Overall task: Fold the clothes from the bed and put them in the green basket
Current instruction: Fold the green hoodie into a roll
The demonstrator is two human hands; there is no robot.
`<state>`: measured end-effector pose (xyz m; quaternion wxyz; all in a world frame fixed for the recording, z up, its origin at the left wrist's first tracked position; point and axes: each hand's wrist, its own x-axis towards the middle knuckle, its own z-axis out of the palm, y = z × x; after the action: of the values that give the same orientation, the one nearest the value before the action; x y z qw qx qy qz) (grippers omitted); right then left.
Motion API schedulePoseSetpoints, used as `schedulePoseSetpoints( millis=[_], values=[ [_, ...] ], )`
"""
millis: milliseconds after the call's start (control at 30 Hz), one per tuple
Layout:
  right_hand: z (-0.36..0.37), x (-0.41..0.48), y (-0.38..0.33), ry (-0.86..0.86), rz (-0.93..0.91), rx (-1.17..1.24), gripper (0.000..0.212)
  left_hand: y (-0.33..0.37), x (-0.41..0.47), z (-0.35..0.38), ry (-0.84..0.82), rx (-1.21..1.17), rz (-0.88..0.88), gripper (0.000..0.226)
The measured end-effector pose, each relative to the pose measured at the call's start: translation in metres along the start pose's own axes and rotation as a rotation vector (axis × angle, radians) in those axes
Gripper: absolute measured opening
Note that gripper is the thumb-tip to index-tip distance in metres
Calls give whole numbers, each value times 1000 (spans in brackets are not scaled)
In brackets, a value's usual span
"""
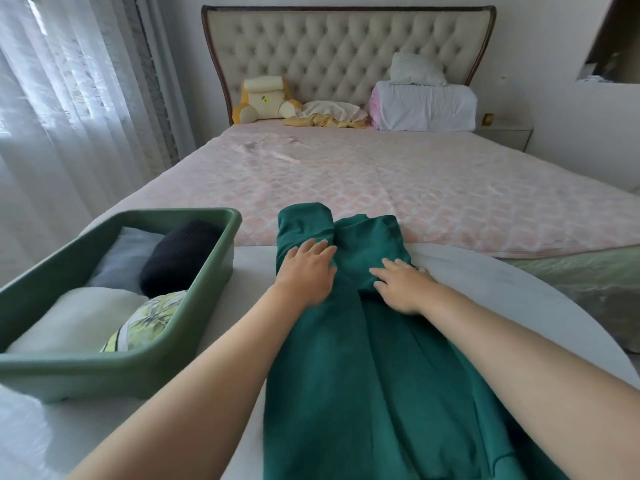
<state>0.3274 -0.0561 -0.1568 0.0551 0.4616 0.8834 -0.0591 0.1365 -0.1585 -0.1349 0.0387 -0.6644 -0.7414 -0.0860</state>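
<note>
**Around the edges of your view**

Ahead of you stands a cream tufted headboard [346,53] with a dark wood frame. Against its left part leans a yellow-and-cream plush toy [265,100]. At its right lies a white rolled bundle of bedding [426,105], with a small white pillow [417,69] on top. Sheer white curtains [69,98] hang on your left. A pale nightstand [505,133] sits at far right, a small gold object [488,118] on it.

The place is a home bedroom, shown by a wide bed [381,174], tufted headboard [329,53], pillows [426,105], plush toy [265,100] and sheer curtains [69,98].
</note>
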Motion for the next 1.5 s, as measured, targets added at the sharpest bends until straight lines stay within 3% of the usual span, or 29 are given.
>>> schedulePoseSetpoints(
  millis=[67,200,300,400,500,600,700,767,833,967,1100,1167,1267,1367,1433,1500],
  values=[
    [3,4,11,-24,-34,74,51,0,18,5,-130,81,-15,62],
    [-14,19,31,176,-27,339,37,1,35,30,-284,90,-64,65],
    [-20,31,50,318,56,393,32,3,43,39,-237,188,-36,66],
    [-12,41,59,147,258,150,61,-7,56,33,-184,182,20,67],
    [4,46,58,87,323,166,76,-17,57,33,-136,13,6,79],
    [10,50,54,154,273,239,68,-15,49,46,-40,1,-7,78],
    [5,49,49,142,220,488,60,-14,49,50,-56,3,-31,69],
    [0,46,43,149,177,575,51,-13,48,48,-34,-16,-97,65],
    [-9,43,37,195,169,559,47,-12,45,45,-9,-40,-223,75],
    [-42,37,12,369,164,575,41,-15,40,37,-71,-317,-370,90],
    [-74,35,-46,500,32,600,19,-22,41,19,189,-988,-446,65],
    [-80,34,-84,455,-14,594,26,-29,43,11,194,-1217,-525,71],
    [-69,43,-122,154,21,644,37,-42,42,4,91,-1355,-604,83],
    [-61,48,-118,-73,-49,771,37,-52,43,12,103,-1206,-664,51],
    [-66,47,-103,-83,-64,991,41,-58,47,20,146,-1075,-697,33],
    [-70,47,-86,38,-43,1145,39,-65,53,22,139,-1025,-714,27]
  ],
)
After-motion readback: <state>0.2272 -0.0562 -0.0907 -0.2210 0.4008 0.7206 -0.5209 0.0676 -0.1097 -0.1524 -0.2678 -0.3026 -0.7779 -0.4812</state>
